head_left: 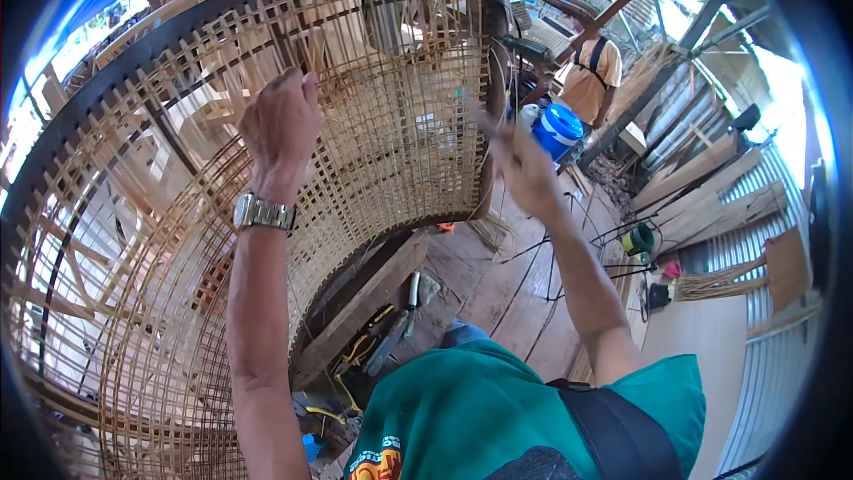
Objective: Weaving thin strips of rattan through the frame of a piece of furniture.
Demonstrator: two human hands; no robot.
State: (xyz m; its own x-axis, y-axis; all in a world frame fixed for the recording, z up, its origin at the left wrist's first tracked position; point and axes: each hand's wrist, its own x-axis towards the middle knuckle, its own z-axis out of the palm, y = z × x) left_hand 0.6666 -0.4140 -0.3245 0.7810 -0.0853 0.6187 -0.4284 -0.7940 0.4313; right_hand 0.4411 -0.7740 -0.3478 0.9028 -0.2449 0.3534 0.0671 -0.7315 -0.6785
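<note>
Here, I see the woven cane panel point(382, 156) spanning eight to one o'clock, behind the left hand point(280, 120), fingers curled fist-like, at ten; at two, near the panel's three-o'clock edge, the right hand point(531, 176) blurs, its grip unclear to me.

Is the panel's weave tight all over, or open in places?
Open in places: the panel is closely woven toward the right, but wide gaps show between strands at the left.
</note>
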